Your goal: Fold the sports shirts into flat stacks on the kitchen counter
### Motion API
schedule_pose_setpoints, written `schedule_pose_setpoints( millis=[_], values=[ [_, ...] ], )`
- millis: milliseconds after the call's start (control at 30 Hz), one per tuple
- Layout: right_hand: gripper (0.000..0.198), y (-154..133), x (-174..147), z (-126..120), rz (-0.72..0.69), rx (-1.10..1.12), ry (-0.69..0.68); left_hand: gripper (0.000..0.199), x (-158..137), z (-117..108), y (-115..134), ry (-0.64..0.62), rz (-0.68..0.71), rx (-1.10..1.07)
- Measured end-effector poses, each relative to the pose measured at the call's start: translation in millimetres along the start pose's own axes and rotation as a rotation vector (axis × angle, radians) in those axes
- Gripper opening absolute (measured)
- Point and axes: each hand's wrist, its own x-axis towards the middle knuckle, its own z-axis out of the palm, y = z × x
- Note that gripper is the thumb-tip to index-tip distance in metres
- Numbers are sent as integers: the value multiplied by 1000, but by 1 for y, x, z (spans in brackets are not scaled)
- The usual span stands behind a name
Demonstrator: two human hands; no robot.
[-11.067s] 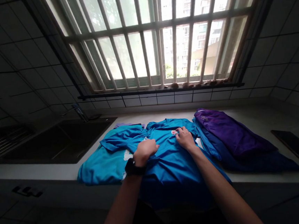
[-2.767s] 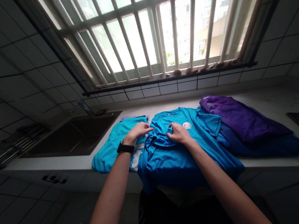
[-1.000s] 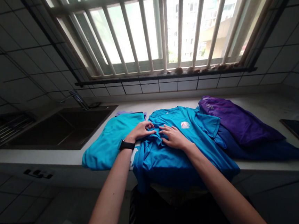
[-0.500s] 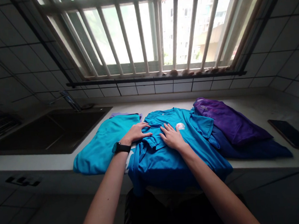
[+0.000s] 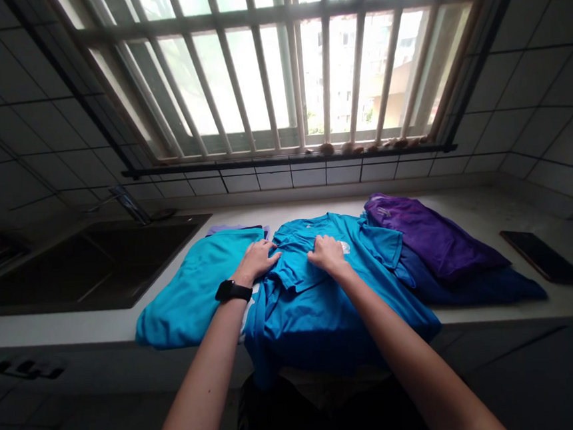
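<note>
A sink (image 5: 90, 265) is sitting at nine o'clock on the tabletop (image 5: 466, 206), beside a folded turquoise shirt (image 5: 193, 290). The left hand (image 5: 257, 259) (watch on its wrist) is lying flat, grip loose, on the blue shirt (image 5: 318, 299) at centre, while the right hand (image 5: 326, 252) is curling its grip closed on a fold of it. Purple clothes (image 5: 429, 242) are lying at three o'clock.

The bright blue cloth T-shirt (image 5: 318, 299) looks smooth with a slight sheen, as does the folded purple cloth garment (image 5: 432, 242). The pale tabletop (image 5: 492, 214) is matt stone-like; the dark flat phone (image 5: 546, 258) is glossy; wall tiles (image 5: 530, 80) are glazed.
</note>
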Motion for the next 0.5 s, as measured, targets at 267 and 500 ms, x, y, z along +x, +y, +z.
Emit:
schedule_pose_setpoints(
  millis=[267, 500],
  values=[
    [25, 6, 30, 9, -61, 291, 56, 39, 3, 3, -7, 84, -42, -26],
    [58, 22, 38, 28, -236, 517, 67, 54, 1, 4, -11, 205, -119, 16]
  ],
)
